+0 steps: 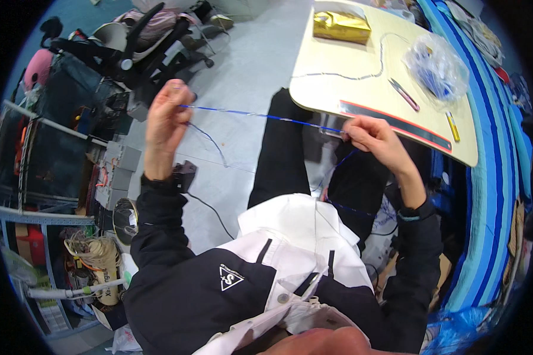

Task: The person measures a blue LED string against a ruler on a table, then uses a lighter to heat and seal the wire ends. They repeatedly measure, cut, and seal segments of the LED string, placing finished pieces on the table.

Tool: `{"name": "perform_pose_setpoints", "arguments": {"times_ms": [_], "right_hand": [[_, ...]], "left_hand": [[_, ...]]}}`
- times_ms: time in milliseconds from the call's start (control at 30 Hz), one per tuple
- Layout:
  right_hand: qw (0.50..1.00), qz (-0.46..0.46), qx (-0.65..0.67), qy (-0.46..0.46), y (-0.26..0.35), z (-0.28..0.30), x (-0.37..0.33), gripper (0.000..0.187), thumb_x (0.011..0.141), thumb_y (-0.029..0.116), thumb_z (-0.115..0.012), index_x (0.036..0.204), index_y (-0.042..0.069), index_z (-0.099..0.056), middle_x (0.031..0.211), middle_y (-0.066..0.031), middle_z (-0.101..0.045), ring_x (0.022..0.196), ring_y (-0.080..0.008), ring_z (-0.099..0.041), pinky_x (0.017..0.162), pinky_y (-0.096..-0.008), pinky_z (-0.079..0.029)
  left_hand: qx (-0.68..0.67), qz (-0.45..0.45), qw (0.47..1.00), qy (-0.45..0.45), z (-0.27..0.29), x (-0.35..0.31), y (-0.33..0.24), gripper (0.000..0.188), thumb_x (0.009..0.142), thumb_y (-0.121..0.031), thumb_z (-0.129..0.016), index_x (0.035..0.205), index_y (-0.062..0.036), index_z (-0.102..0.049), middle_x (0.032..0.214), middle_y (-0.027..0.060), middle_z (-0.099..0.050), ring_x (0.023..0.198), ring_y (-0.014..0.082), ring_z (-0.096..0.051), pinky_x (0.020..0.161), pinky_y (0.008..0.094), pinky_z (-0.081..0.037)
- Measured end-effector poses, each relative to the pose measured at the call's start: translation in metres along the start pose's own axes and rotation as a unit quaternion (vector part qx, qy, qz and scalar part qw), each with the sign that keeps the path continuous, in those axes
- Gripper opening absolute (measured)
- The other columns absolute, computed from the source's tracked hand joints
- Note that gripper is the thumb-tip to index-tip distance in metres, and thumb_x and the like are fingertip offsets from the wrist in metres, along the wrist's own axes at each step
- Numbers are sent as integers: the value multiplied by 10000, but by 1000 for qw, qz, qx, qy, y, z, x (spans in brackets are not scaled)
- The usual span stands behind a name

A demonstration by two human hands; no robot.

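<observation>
A thin blue cord (249,112) with paler, whitish stretches runs taut between my hands, over my legs. Raised at the left, my left hand (170,112) is closed on one part of it, and a loose end dangles below that hand. My right hand (370,136) pinches the other part beside the table's near edge. More of the blue cord hangs below it towards my lap, partly lost against the dark trousers. On the pale table (331,62) lies a similar thin cord (361,77), curving over the left edge.
The table also bears a gold package (342,26), a clear plastic bag (437,65) with blue contents, a pinkish pen-like tool (404,94), a dark red-edged ruler (397,125) and a small yellow item (452,126). An office chair (127,56) and shelving (47,216) stand left; striped blue fabric (485,177) lies right.
</observation>
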State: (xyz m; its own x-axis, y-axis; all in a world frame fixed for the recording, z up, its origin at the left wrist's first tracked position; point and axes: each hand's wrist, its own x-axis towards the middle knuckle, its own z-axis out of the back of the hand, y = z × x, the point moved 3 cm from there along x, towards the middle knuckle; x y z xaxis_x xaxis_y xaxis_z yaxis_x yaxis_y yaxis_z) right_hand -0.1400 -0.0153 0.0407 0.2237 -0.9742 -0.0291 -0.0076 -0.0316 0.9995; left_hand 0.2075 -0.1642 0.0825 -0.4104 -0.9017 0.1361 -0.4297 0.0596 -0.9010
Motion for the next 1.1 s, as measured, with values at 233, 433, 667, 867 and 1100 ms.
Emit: {"name": "perform_pose_setpoints", "arguments": {"times_ms": [233, 433, 667, 867, 1100], "right_hand": [[984, -124, -124, -26, 20, 97, -113, 245, 927, 254, -522, 758, 79, -550, 651, 57, -471, 541, -11, -363, 461, -169, -263], [972, -115, -145, -148, 39, 173, -206, 274, 921, 328, -529, 771, 99, -523, 629, 71, -403, 506, -14, -304, 436, -179, -210], [966, -87, -145, -193, 60, 224, -271, 278, 927, 347, -520, 796, 102, -509, 632, 75, -358, 512, -24, -258, 461, -183, -188], [956, -107, -134, -238, 53, 242, -296, 283, 924, 340, -529, 774, 104, -489, 629, 76, -347, 517, -26, -256, 473, -185, -198], [949, -75, -75, -296, 30, 263, -303, 262, 926, 321, -528, 796, 95, -503, 626, 70, -343, 543, -35, -270, 501, -191, -212]], "left_hand": [[-35, -37, 989, -137, 136, 10, -35, 178, 839, -16, -620, 1015, -23, -596, 939, 100, -624, 782, 122, -579, 466, 171, -328], [217, -116, 960, -132, 211, -12, -48, 249, 867, -38, -538, 1108, 25, -539, 1051, 96, -565, 847, 122, -523, 679, 203, -378], [565, -104, 800, -172, 306, -53, -35, 428, 827, -84, -500, 1226, 71, -479, 1310, 93, -458, 1169, 200, -436, 1026, 294, -282], [586, -11, 770, -252, 418, -89, -33, 399, 766, -100, -512, 1123, 79, -520, 1037, 49, -532, 979, 161, -489, 910, 235, -331], [616, 22, 745, -254, 488, -115, -28, 310, 738, -57, -516, 1033, 29, -553, 888, 7, -497, 832, 123, -475, 819, 209, -343]]}}
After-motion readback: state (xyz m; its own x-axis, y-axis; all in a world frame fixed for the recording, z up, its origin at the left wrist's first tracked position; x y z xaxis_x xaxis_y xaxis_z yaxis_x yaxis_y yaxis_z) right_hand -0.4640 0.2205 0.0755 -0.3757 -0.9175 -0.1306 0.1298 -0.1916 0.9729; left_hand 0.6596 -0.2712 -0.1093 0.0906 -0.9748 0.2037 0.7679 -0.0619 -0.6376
